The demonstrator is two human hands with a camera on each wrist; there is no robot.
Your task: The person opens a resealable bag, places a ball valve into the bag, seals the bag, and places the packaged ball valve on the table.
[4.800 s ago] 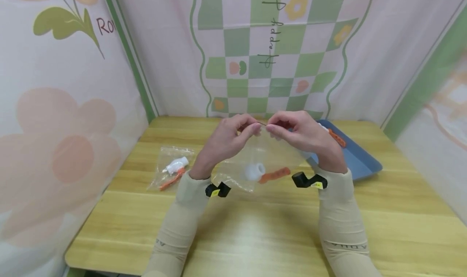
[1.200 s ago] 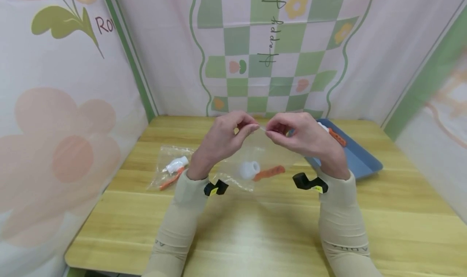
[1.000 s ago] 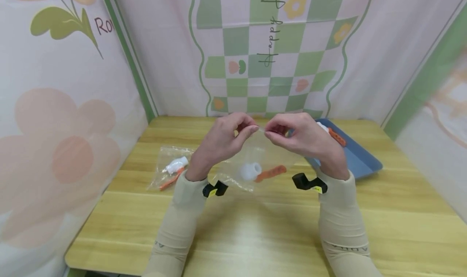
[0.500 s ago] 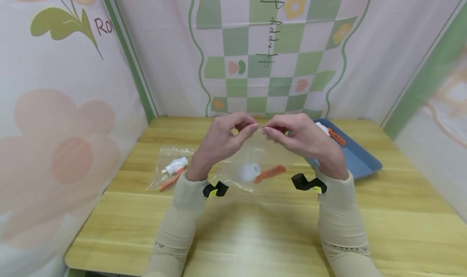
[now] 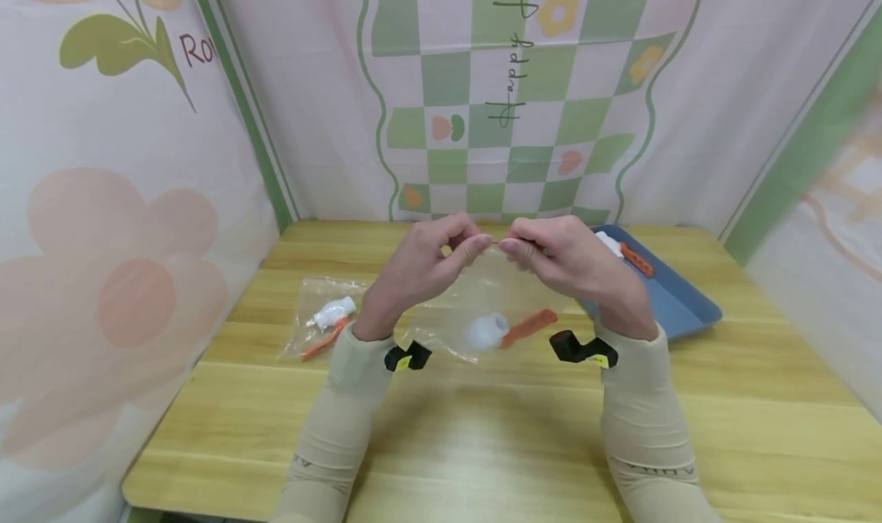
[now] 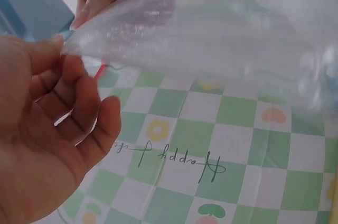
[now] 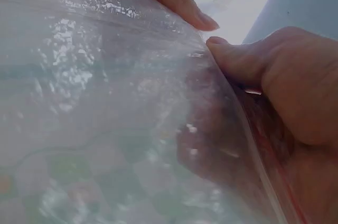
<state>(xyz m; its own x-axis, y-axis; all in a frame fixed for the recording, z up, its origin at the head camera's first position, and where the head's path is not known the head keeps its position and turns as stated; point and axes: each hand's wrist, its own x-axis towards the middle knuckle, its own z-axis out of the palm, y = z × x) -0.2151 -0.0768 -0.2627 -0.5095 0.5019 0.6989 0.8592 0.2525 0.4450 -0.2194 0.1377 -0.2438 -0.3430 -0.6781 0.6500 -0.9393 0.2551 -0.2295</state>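
The left hand (image 5: 420, 266) and right hand (image 5: 572, 266) meet at the top edge of a clear bag (image 5: 492, 287), their tips close together with a short stretch of the edge between them. Each pinches the film between thumb and finger. In the left wrist view the left hand's other fingers curl loosely below the pinch; in the right wrist view the right thumb lies on the near side of the edge, and fingers show dimly through the film. A red line (image 7: 274, 166) runs along the bag beside the right hand.

The bag hangs below the hands, in the middle above the table (image 5: 482, 454). Low inside it are a white fitting (image 5: 488, 331) and an orange handle (image 5: 529, 328), the handle pointing toward the right arm. Whether the bag's bottom touches the wood, I cannot tell.

Beige sleeves (image 5: 641, 408) cover both arms, with a small black camera (image 5: 584, 348) at each wrist.

Left of the left wrist, a second bag (image 5: 298, 331) lies flat on the table, with a white piece (image 5: 334, 311) and an orange strip (image 5: 325, 341) in it. Beyond the right hand sits a blue tray (image 5: 678, 301), partly hidden by that arm; another white part (image 5: 609, 244) and orange bar (image 5: 636, 259) lie at its far end.

Behind the table hangs a green-and-white checked cloth (image 5: 506, 86).
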